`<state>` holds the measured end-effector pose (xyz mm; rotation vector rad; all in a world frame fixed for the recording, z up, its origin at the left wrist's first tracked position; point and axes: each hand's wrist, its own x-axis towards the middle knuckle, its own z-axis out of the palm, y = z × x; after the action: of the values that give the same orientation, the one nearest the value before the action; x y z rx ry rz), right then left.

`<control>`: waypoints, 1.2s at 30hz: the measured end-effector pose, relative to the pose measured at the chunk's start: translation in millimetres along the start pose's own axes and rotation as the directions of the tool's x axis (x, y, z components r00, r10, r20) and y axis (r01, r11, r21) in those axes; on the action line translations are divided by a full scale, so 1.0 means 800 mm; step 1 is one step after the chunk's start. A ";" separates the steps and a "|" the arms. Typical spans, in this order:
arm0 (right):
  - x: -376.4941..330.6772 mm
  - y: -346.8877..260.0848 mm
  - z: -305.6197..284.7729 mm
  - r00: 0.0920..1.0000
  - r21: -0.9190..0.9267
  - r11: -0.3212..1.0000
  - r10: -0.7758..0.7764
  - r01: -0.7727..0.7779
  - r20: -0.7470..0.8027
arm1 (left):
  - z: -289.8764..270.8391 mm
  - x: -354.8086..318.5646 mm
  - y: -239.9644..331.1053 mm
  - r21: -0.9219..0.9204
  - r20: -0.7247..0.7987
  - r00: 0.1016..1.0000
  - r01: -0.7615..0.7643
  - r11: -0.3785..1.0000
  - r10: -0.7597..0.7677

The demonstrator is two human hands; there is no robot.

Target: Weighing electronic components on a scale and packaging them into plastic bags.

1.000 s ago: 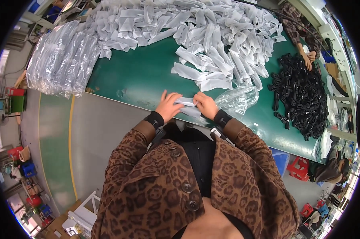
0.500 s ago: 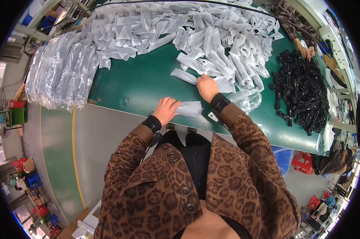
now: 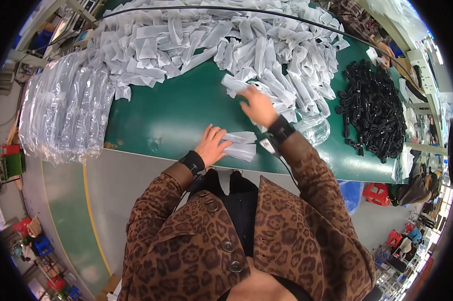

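My left hand (image 3: 212, 146) lies at the near edge of the green table, fingers apart, their tips touching the left ends of two frosted white plastic sleeves. The farther sleeve (image 3: 242, 137) and the nearer sleeve (image 3: 242, 152) lie almost side by side, fanned slightly. My right hand (image 3: 261, 107) reaches over the near side of a big pile of similar sleeves (image 3: 266, 55), thumb away from the fingers. Motion blurs its fingertips, which are at a loose sleeve (image 3: 233, 84) on the pile's edge. Whether they touch it is unclear. Each wrist wears a black band.
Large clear bags packed with sleeves (image 3: 66, 108) stand at the table's left. A crumpled clear plastic bag (image 3: 314, 129) lies right of my right hand. Farther right is a heap of coiled black cables (image 3: 372, 110); another person's hand (image 3: 384, 59) is beyond it. A black cable crosses overhead.
One sleeve lay under my left hand before; now two do. My right hand has left the sleeve it was at and moved farther up toward another at the pile's edge. The view has shifted slightly.
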<state>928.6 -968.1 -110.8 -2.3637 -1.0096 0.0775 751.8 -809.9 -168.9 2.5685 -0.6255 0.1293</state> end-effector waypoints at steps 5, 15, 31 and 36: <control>0.079 0.018 0.020 0.994 -0.146 0.984 -0.103 0.105 0.026 | -0.002 0.011 0.005 -0.036 0.048 0.998 0.035 0.999 -0.033; -0.034 0.036 0.014 0.857 0.839 0.424 0.507 -0.341 0.091 | -0.010 0.000 0.007 -0.087 -0.051 0.991 0.117 0.989 -0.122; -0.134 -0.003 0.067 0.747 0.879 0.124 0.589 -0.461 0.308 | -0.018 0.019 -0.002 -0.095 0.053 0.998 0.026 0.995 -0.021; -0.113 -0.001 -0.019 0.896 0.147 0.884 0.443 -0.444 0.041 | -0.008 0.012 -0.003 -0.080 0.074 0.997 0.024 0.996 -0.018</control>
<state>867.8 -1036.5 -112.5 -2.4045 -0.4258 0.3233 761.5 -808.8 -162.5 2.5099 -0.6172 0.0032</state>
